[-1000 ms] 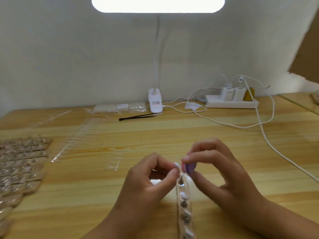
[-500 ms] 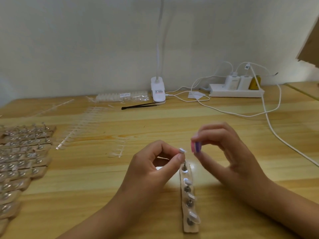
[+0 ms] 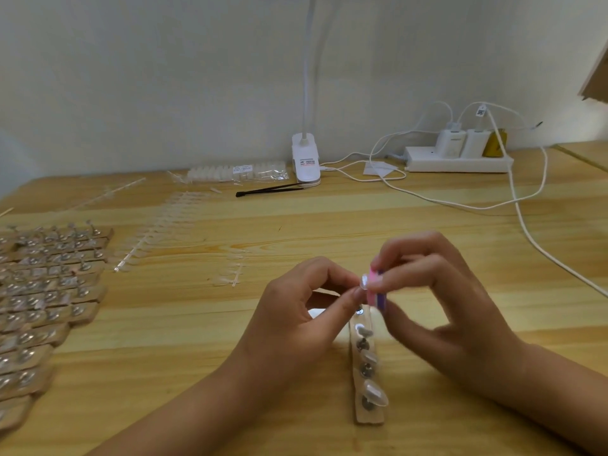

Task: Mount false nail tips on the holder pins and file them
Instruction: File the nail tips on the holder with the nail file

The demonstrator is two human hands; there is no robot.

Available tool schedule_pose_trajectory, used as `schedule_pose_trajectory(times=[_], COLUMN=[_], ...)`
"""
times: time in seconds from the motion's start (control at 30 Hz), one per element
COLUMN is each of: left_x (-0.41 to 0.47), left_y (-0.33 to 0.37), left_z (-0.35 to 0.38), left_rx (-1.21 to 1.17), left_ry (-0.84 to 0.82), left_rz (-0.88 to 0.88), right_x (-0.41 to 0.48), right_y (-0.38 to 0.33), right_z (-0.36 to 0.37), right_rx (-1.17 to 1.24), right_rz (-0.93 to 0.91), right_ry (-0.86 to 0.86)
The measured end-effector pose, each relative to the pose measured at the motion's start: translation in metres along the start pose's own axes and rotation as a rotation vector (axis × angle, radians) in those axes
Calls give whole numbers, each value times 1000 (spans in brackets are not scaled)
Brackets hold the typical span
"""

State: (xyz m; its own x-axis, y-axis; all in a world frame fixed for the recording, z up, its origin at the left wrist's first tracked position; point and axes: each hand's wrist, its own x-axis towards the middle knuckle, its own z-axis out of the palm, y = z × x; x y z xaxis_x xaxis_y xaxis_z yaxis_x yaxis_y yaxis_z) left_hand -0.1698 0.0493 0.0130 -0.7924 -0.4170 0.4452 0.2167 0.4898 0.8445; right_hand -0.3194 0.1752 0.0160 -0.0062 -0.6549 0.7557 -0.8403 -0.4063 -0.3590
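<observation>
Left hand [image 3: 296, 311] pinches clear nail tip [image 3: 364, 280], right hand [image 3: 454, 311] pinches pink-purple file block [image 3: 376, 291] against its right side, above far end of holder strip [image 3: 368, 417] lying near-to-far on table [image 3: 329, 218].

your right hand [image 3: 460, 311], above the far end of the holder strip [image 3: 370, 417], is smeared by motion, and its fingers cover most of the pink and purple file block [image 3: 375, 292]. your left hand [image 3: 296, 320] pinches the nail tip [image 3: 364, 282], too small and clear to make out its edge. both hands hide the strip's far end. well left of the strip, the stack of holders [image 3: 42, 291] runs off the left edge. far behind the strip, the lamp [image 3: 307, 93] has its head cut off at the top edge.
</observation>
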Motion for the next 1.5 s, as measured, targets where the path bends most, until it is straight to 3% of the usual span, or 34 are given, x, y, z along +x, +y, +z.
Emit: schedule_pose_trajectory(times=[0.07, 0.2, 0.3, 0.67, 1.03, 1.17, 1.3, 1.5], left_x=[0, -1, -1, 0, 0, 0, -1, -1], left_y=[0, -1, 1, 2, 2, 0, 2, 1], left_z=[-2, -2, -2, -3, -3, -3, -4, -2], left_rx=[-30, -70, -101, -207, -213, -206, -197, -206], left_ry=[-18, -41, -91, -104, -105, -100, -102, -89], left_rz=[-26, -62, -53, -95, -98, -105, -87, -92], right_x=[-2, 1, -3, 1, -3, 1, -3, 1], right_y=[-1, -1, -5, 0, -4, 1, -7, 0], right_z=[0, -3, -1, -5, -3, -5, -2, -6], right_rx=[-82, -88, -163, -42, -33, 8, -37, -10], right_rz=[-67, -35, -165, -29, -127, -42, -162, -51], right_ry=[-20, 8, -18, 30, -16, 10, -31, -7])
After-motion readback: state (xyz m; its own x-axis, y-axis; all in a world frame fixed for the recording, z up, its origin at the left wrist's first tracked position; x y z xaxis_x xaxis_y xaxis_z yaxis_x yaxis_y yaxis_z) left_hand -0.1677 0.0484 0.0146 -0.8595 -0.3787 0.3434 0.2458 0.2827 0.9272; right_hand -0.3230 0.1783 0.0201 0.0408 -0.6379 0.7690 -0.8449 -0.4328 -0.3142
